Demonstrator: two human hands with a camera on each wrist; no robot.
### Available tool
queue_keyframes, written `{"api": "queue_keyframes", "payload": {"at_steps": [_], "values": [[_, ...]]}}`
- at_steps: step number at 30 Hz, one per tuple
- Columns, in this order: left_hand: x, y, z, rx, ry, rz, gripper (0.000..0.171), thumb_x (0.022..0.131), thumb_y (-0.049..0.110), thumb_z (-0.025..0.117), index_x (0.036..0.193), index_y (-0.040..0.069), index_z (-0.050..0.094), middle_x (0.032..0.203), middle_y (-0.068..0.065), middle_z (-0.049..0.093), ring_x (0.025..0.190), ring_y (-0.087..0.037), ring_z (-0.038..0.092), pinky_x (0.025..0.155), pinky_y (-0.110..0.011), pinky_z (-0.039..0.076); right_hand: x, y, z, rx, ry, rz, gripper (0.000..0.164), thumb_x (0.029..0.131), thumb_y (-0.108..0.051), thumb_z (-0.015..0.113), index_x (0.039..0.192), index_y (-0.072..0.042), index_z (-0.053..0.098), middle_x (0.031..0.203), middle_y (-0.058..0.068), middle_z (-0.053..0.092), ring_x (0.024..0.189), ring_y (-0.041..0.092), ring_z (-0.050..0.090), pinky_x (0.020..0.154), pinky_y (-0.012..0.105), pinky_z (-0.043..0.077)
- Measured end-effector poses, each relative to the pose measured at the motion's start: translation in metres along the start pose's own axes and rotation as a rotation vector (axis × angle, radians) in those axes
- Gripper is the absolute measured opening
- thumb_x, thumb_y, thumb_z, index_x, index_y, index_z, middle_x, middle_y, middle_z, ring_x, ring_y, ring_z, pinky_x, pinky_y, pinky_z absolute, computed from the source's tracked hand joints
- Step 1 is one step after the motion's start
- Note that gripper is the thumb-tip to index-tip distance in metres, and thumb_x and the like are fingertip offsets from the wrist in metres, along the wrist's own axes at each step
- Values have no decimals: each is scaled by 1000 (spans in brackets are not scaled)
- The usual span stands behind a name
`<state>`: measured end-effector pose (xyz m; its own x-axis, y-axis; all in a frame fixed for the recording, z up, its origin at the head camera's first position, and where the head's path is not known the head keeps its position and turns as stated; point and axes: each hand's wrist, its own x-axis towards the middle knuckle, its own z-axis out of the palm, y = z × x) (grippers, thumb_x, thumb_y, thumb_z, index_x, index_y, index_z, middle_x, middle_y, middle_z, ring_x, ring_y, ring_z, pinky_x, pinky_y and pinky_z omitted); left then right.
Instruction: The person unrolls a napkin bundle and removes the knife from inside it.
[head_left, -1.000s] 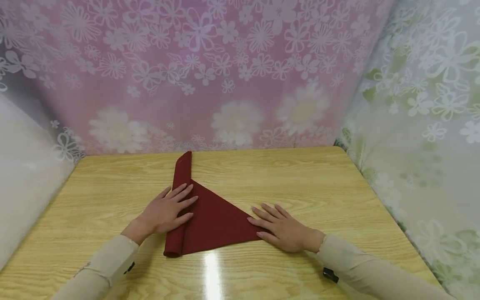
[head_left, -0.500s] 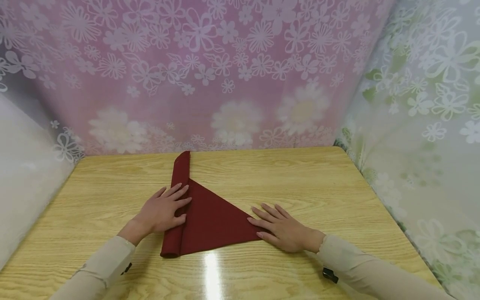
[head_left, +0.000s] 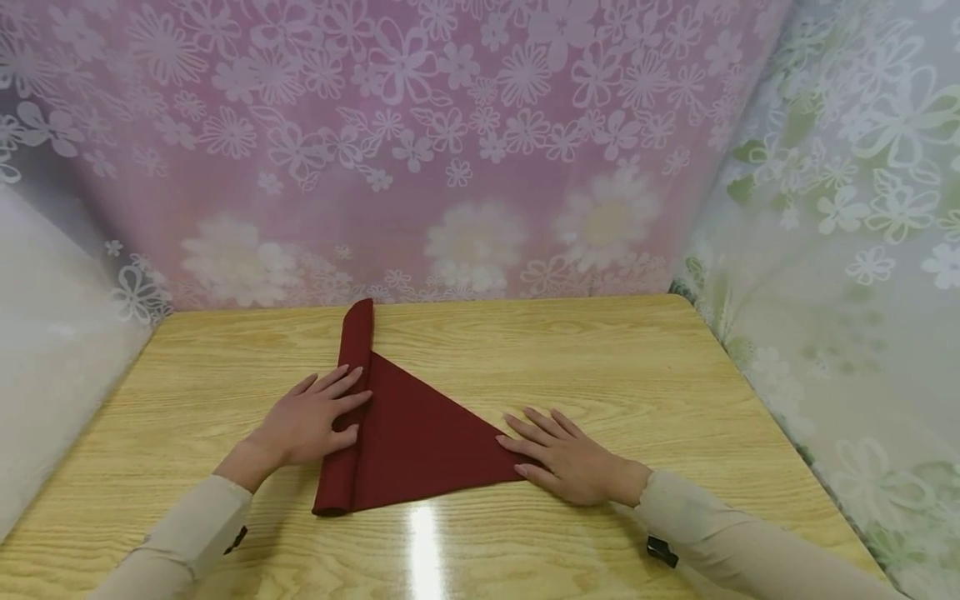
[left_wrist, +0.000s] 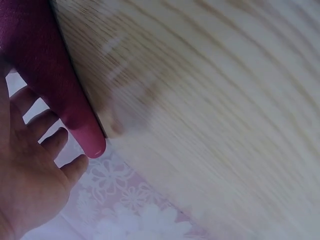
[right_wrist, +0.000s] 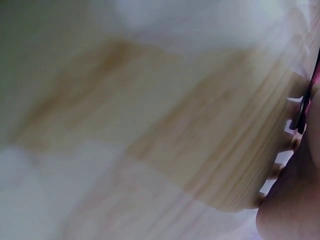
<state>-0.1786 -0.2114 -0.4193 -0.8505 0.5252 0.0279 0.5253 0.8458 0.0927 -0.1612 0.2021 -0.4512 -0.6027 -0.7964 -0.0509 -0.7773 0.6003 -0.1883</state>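
A dark red cloth (head_left: 427, 442) lies on the table, its left side rolled into a tube and its flat part tapering to a point at the right. My left hand (head_left: 307, 422) rests on the rolled tube (head_left: 356, 333) with fingers spread and fairly straight. In the left wrist view the same roll (left_wrist: 55, 75) runs beside the fingers of the left hand (left_wrist: 35, 170). My right hand (head_left: 573, 458) lies flat, its fingertips on the cloth's right corner. Only a sliver of the right hand (right_wrist: 295, 200) shows at the edge of the right wrist view.
The wooden table (head_left: 600, 358) has a glare spot near its front. A pink flowered curtain (head_left: 450, 150) hangs behind the table's back edge, and a pale flowered curtain (head_left: 847, 250) stands along the right side.
My left hand and the rolled tube have shifted slightly to the left, and more of the flat cloth shows. The right hand has stayed in place on the corner.
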Motion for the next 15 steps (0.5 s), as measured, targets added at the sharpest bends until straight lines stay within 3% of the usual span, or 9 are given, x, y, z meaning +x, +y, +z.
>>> {"api": "queue_keyframes", "payload": {"at_steps": [15], "values": [[-26, -25, 3, -43, 9, -28, 52, 97, 34, 52, 144, 12, 46, 152, -15, 30, 138, -35, 27, 107, -56, 26, 0, -2, -2, 11, -6, 8, 50, 105, -39, 31, 152, -24, 29, 159, 3, 14, 144, 28, 7, 112, 55, 7]]}}
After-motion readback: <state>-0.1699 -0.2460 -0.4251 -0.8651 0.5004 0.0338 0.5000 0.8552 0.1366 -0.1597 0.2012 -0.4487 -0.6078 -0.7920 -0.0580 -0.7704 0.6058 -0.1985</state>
